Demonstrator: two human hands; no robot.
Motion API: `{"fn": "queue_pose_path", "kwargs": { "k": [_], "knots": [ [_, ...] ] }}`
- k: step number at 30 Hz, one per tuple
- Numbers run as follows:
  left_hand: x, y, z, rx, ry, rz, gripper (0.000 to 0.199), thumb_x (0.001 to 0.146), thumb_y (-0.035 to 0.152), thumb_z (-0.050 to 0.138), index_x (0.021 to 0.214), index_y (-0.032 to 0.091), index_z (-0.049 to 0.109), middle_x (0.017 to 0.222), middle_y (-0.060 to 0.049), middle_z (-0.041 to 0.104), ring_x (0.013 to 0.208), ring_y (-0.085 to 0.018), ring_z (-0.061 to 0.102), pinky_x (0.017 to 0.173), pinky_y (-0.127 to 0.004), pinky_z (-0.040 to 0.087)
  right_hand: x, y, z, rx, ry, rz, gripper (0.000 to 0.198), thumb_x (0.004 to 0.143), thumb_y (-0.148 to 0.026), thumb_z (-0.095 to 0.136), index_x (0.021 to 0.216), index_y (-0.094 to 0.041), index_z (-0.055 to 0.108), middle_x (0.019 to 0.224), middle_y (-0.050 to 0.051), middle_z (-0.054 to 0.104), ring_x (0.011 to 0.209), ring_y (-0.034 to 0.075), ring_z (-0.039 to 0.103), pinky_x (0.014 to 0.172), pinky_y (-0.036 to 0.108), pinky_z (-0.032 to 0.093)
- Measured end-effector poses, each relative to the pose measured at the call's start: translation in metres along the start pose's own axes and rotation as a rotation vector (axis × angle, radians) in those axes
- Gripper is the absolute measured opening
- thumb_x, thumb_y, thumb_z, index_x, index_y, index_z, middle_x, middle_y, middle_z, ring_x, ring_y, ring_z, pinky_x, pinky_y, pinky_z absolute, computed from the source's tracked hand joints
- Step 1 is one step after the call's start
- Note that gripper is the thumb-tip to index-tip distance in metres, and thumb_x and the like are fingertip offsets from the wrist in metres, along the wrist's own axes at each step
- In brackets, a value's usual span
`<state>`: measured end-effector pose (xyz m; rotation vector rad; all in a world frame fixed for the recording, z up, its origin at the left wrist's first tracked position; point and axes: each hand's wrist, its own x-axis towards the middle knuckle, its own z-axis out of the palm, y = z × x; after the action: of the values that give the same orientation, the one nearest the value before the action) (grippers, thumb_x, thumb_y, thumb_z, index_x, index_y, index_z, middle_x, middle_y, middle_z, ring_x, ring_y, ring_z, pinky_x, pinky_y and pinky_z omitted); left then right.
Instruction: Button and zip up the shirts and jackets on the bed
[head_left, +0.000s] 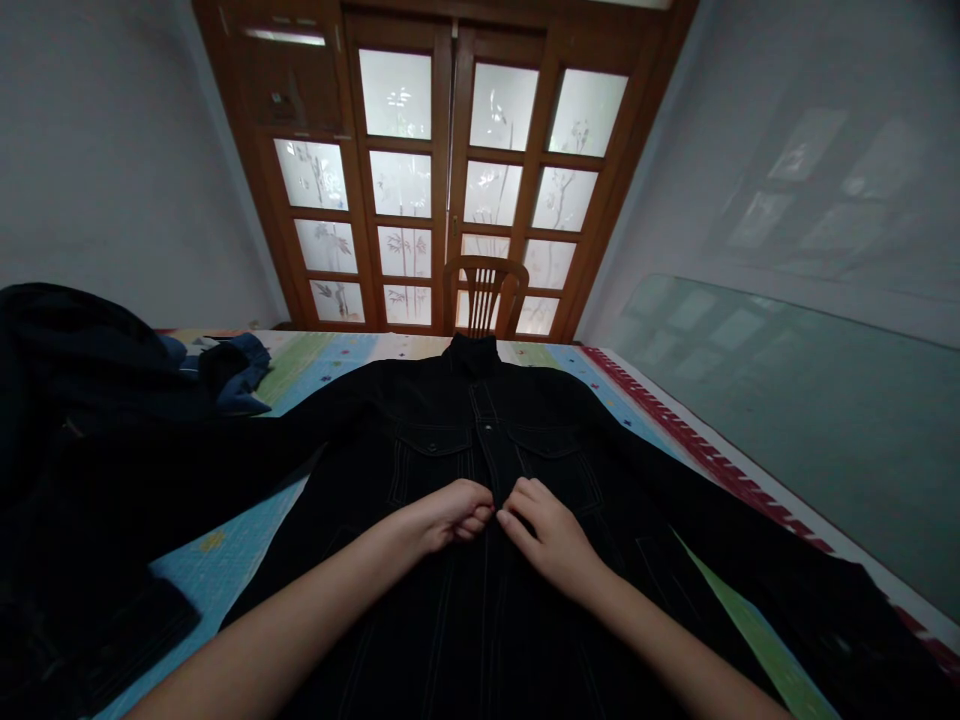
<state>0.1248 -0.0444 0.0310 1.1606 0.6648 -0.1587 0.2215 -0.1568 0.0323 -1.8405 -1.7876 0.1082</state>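
Observation:
A black denim jacket point(439, 400) lies spread on its back, collar at the far end and sleeves out to both sides. Its front placket runs down the middle, with a flapped chest pocket on either side. My left hand point(461, 512) is closed, its fingers pinching the placket edge at chest height. Close beside it, my right hand point(544, 525) has its fingers bent and thumb toward the same edge, closed on the placket. Whatever small part of the front sits between the fingertips is hidden.
A heap of dark clothing point(67, 400) with a blue garment point(244, 375) sits at the left. The patterned cloth point(300, 365) covers the surface. Beyond stand a wooden chair point(484, 290) and glazed doors point(450, 180); a glass panel point(780, 400) is at the right.

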Motion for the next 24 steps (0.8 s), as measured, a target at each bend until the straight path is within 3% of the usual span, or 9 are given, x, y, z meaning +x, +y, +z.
{"fn": "queue_pose_path", "kwargs": {
  "k": [5, 10, 17, 21, 24],
  "knots": [
    [-0.001, 0.001, -0.005, 0.009, -0.069, -0.017, 0.023, 0.068, 0.014, 0.035, 0.048, 0.018, 0.025, 0.036, 0.01, 0.022, 0.031, -0.001, 0.012, 0.034, -0.016, 0.006, 0.001, 0.014, 0.001, 0.241, 0.009, 0.08, 0.008, 0.077, -0.015, 0.042, 0.074, -0.019, 0.048, 0.071, -0.001, 0.047, 0.068, 0.013, 0.047, 0.063, 0.025, 0.039],
    [-0.003, 0.002, -0.003, 0.056, -0.066, -0.005, 0.02, 0.07, 0.013, 0.031, 0.05, 0.017, 0.027, 0.037, 0.01, 0.023, 0.031, -0.002, 0.013, 0.034, -0.016, 0.007, 0.001, 0.019, 0.002, 0.149, 0.027, 0.007, 0.009, 0.075, -0.012, 0.048, 0.079, -0.02, 0.051, 0.077, 0.001, 0.049, 0.075, 0.014, 0.048, 0.066, 0.027, 0.041],
    [-0.009, -0.002, 0.008, 0.161, 0.052, 0.107, 0.022, 0.076, 0.015, 0.023, 0.056, 0.018, 0.033, 0.038, 0.01, 0.025, 0.03, -0.003, 0.015, 0.034, -0.017, 0.008, -0.002, 0.018, 0.001, -0.08, -0.009, -0.127, 0.015, 0.081, -0.013, 0.04, 0.084, -0.018, 0.054, 0.084, 0.005, 0.055, 0.077, 0.016, 0.049, 0.066, 0.028, 0.043],
    [-0.007, -0.004, 0.009, 0.195, 0.082, 0.161, 0.024, 0.079, 0.027, 0.025, 0.058, 0.018, 0.033, 0.041, 0.009, 0.027, 0.033, -0.004, 0.017, 0.035, -0.017, 0.012, -0.004, 0.017, 0.001, -0.172, 0.001, -0.186, 0.019, 0.083, -0.015, 0.036, 0.086, -0.015, 0.055, 0.085, 0.007, 0.056, 0.077, 0.017, 0.05, 0.065, 0.029, 0.043],
    [-0.004, -0.006, 0.008, 0.38, 0.131, 0.202, 0.022, 0.078, 0.032, 0.03, 0.061, 0.019, 0.033, 0.044, 0.009, 0.028, 0.036, -0.005, 0.023, 0.036, -0.017, 0.018, -0.004, 0.016, 0.001, -0.195, 0.007, -0.196, 0.019, 0.082, -0.014, 0.036, 0.086, -0.014, 0.054, 0.084, 0.008, 0.057, 0.077, 0.018, 0.05, 0.066, 0.03, 0.043]
  ]
}}
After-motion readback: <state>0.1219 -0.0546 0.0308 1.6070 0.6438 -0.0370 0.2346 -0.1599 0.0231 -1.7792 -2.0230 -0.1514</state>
